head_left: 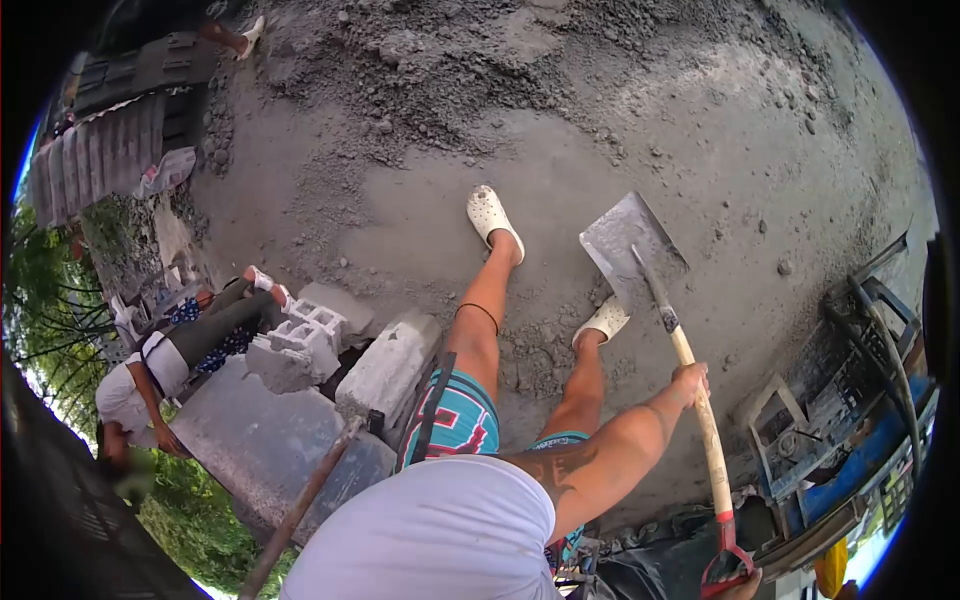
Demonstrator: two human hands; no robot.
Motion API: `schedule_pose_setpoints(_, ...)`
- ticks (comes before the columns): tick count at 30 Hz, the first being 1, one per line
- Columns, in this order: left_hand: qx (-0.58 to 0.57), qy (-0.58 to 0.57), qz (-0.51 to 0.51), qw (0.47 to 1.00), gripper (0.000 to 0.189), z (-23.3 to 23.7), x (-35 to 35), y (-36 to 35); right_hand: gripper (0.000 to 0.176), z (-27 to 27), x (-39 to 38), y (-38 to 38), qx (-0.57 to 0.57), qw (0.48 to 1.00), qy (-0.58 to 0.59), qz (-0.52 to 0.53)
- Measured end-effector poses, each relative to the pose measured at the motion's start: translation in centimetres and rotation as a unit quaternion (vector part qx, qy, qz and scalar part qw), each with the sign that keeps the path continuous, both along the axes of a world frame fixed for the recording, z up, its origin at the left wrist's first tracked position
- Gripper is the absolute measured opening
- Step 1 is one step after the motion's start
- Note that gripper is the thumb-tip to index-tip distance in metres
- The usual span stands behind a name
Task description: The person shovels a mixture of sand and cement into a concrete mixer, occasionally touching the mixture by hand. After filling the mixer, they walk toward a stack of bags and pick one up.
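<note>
A shovel (715, 450) with a wooden shaft and a red D-shaped grip slants down my right side. Its flat, grey-dusted metal blade (630, 245) lies over the ground just past my right foot, partly covering that light clog (603, 320). My left hand (690, 383) reaches across my body and is closed around the middle of the shaft. At the lower right edge my right hand (742, 586) is at the red grip, closed on it and partly cut off by the frame. The blade carries no visible load.
Loose grey gravel (450, 80) is heaped ahead. Left of me are concrete blocks (310, 335), a grey slab (250, 425), a long-handled tool (305, 505) and a bending person (165, 365). Another person's foot (252, 38) shows top left. Metal frames and scrap (790, 440) stand right.
</note>
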State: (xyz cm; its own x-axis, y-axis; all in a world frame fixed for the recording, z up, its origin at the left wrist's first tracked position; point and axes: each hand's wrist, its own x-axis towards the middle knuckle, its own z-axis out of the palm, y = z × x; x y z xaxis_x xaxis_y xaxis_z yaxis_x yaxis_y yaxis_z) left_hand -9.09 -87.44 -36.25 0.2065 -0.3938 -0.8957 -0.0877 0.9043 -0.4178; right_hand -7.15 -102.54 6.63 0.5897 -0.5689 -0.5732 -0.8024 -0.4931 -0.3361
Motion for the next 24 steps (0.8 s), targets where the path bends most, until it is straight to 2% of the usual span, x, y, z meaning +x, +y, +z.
schedule_pose_setpoints(2,0.016,0.005,0.047,0.999,0.013,-2.8,0.4,4.6,0.043,-4.2,2.1,4.1,0.049,0.997,-0.043,0.032)
schedule_pose_setpoints(3,0.020,0.006,0.066,0.998,0.016,-5.7,-0.2,9.5,0.044,-7.5,3.4,6.7,0.083,0.993,-0.068,0.054)
schedule_pose_setpoints(4,0.023,0.047,0.073,0.996,0.016,-9.5,-1.1,15.8,0.047,-12.6,4.4,10.5,0.133,0.989,-0.045,0.050)
schedule_pose_setpoints(5,0.084,0.071,0.057,0.992,0.014,-14.3,-3.6,24.9,0.043,-19.3,4.3,17.0,0.224,0.973,-0.019,0.045)
schedule_pose_setpoints(6,0.104,0.059,0.076,0.990,0.010,-19.7,-7.6,35.1,0.036,-26.1,2.7,25.5,0.138,0.988,-0.058,0.036)
schedule_pose_setpoints(8,0.125,0.130,0.010,0.984,0.007,-24.7,-14.0,46.0,0.031,-31.5,-2.3,27.6,0.161,0.986,-0.037,0.033)
schedule_pose_setpoints(9,0.202,0.126,0.027,0.971,0.007,-22.2,-14.2,46.7,0.025,-34.6,-4.9,29.2,0.203,0.978,-0.045,0.021)
schedule_pose_setpoints(10,0.191,0.127,-0.013,0.973,0.007,-21.8,-15.3,47.0,0.025,-35.0,-7.0,31.5,0.182,0.981,-0.066,-0.006)
schedule_pose_setpoints(12,0.188,0.085,0.022,0.978,0.007,-22.6,-17.4,45.6,0.025,-31.7,-9.7,30.2,0.131,0.989,-0.067,-0.025)
schedule_pose_setpoints(15,0.177,0.102,0.020,0.979,0.007,-20.9,-18.9,44.7,0.024,-33.2,-11.6,29.3,0.192,0.978,-0.087,0.002)
schedule_pose_setpoints(16,0.170,0.122,-0.019,0.978,0.009,-20.6,-19.0,45.0,0.022,-34.4,-11.9,29.0,0.208,0.974,-0.084,-0.021)
schedule_pose_setpoints(18,0.208,0.082,0.019,0.974,0.009,-22.4,-21.8,46.2,0.021,-34.6,-14.4,27.5,0.194,0.977,-0.071,-0.048)
schedule_pose_setpoints(20,0.187,0.108,0.021,0.976,0.009,-22.7,-22.6,47.5,0.020,-36.9,-16.0,29.3,0.166,0.983,-0.074,-0.016)
schedule_pose_setpoints(21,0.210,0.086,0.011,0.974,0.010,-24.2,-23.4,46.5,0.020,-38.0,-16.4,29.1,0.164,0.984,-0.071,-0.026)
schedule_pose_setpoints(23,0.215,0.092,0.022,0.972,0.011,-22.2,-23.8,45.4,0.022,-38.5,-16.4,27.2,0.170,0.982,-0.065,0.051)
schedule_pose_setpoints(24,0.231,0.083,0.037,0.969,0.012,-22.0,-22.9,45.8,0.022,-39.1,-15.9,26.5,0.177,0.981,-0.072,0.039)
